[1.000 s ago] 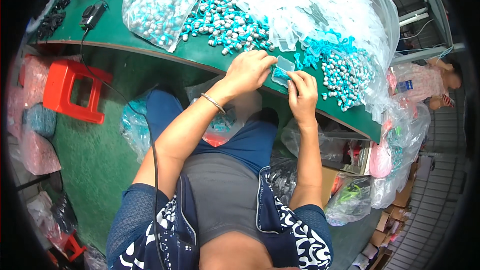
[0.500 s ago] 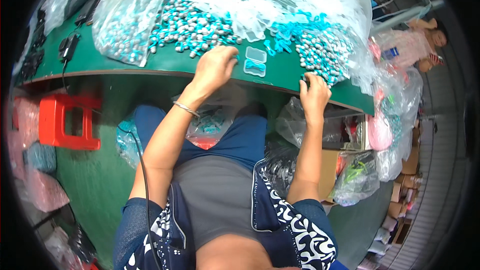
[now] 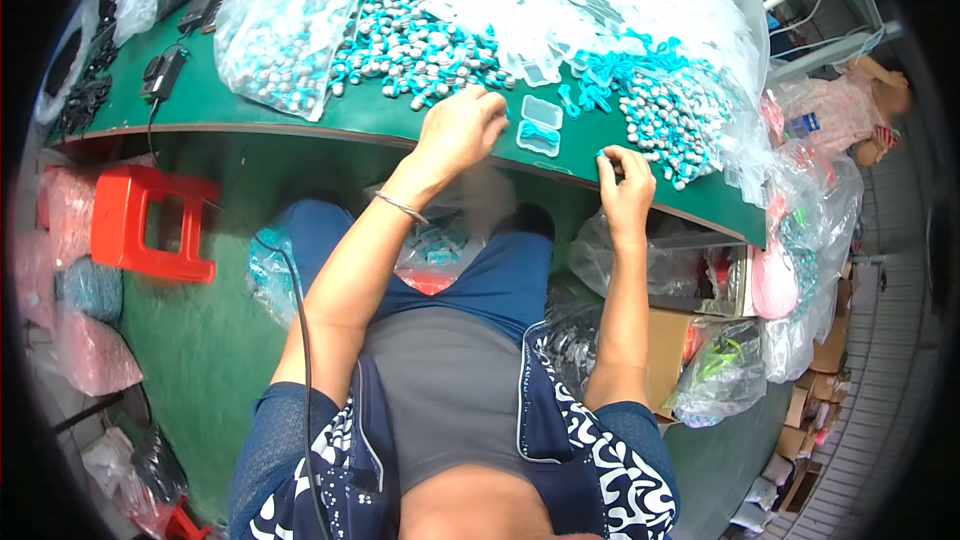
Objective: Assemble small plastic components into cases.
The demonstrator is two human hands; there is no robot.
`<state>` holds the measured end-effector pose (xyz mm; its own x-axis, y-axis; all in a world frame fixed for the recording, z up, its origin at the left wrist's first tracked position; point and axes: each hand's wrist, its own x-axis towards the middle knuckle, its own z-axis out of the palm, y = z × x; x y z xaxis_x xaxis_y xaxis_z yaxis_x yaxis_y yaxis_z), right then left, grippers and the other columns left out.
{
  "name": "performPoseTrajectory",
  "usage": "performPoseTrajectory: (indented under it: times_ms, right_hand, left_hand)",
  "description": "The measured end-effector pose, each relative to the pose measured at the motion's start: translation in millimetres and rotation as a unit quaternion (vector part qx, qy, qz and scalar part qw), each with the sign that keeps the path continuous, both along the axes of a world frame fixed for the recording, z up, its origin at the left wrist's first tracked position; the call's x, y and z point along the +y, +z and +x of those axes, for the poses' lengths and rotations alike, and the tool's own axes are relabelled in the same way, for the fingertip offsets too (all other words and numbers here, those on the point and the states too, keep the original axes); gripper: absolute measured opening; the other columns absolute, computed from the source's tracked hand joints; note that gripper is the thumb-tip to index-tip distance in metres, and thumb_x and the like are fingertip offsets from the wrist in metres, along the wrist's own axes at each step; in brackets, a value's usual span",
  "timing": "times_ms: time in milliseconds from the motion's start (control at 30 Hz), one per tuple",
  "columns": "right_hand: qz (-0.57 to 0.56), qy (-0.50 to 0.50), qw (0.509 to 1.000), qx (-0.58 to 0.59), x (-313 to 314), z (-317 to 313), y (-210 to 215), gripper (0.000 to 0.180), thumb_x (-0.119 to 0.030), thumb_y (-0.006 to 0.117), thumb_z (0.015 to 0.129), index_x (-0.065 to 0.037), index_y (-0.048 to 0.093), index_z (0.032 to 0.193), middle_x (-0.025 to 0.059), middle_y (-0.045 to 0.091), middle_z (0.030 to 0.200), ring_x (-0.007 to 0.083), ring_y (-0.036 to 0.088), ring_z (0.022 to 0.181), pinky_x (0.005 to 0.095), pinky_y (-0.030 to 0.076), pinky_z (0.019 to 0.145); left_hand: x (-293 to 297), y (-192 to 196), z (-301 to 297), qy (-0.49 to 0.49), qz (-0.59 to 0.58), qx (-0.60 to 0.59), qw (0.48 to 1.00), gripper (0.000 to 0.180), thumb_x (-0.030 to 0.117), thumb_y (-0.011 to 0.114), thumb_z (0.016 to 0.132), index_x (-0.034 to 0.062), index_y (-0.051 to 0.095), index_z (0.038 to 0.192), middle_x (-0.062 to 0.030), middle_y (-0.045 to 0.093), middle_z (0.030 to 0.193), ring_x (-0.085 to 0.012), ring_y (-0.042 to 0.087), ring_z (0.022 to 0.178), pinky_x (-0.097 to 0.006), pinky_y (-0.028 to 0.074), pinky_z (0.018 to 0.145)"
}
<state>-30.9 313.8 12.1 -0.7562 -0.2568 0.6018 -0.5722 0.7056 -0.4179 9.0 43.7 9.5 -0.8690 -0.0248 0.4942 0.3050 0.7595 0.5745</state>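
My left hand is closed in a pinch at the table's front edge, below the left heap of small silver-and-teal pieces. A bit of teal shows at its fingertips; the rest is hidden. Just right of it lies a small clear plastic case, its lid tipped back and a looped teal cord in its lower half. Over the edge to the right of the case, my right hand pinches a small dark-and-teal piece, mostly covered by the fingers. Another silver-and-teal heap lies beyond that hand.
Loose teal cords and a bright mound of clear cases cover the back of the green table. A full plastic bag stands left. A red stool is on the floor; a cardboard box sits at right.
My right hand has drawn left from the right heap toward the case, a small piece at its fingertips. My left hand stays by the left heap. The whole view has shifted a little.
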Motion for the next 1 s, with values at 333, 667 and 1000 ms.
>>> performPoseTrajectory:
  times_ms: [333,667,1000]
  right_hand:
    - [-0.035,0.031,0.999,-0.002,-5,5,-6,0.02,0.002,0.073,0.076,-0.004,0.068,0.094,0.0075,0.067,0.087,0.0204,0.063,0.076,0.0323,0.051,0.074]
    - [-0.075,-0.032,0.99,-0.117,-4,5,-4,0.014,-0.005,0.074,0.078,-0.005,0.07,0.092,0.0065,0.068,0.086,0.0199,0.062,0.081,0.0335,0.05,0.077]
    - [-0.1,0.031,0.982,-0.158,-1,16,7,0.01,-0.001,0.074,0.076,-0.002,0.069,0.085,0.0072,0.067,0.082,0.017,0.061,0.075,0.0301,0.05,0.07]
  left_hand:
    - [-3,-5,2,-0.021,0.043,0.018,0.999,0.009,0.013,0.068,0.085,0.0065,0.067,0.091,-0.0113,0.063,0.085,-0.0316,0.064,0.081,-0.041,0.051,0.07]
    - [-3,-3,3,-0.019,0.037,0.003,0.999,0.01,0.012,0.069,0.082,0.0058,0.069,0.09,-0.011,0.064,0.088,-0.0325,0.065,0.084,-0.042,0.052,0.073]
    - [-4,-4,5,-0.059,0.067,0.054,0.995,0.012,0.008,0.07,0.082,0.0056,0.068,0.093,-0.01,0.063,0.087,-0.0293,0.065,0.079,-0.039,0.052,0.07]
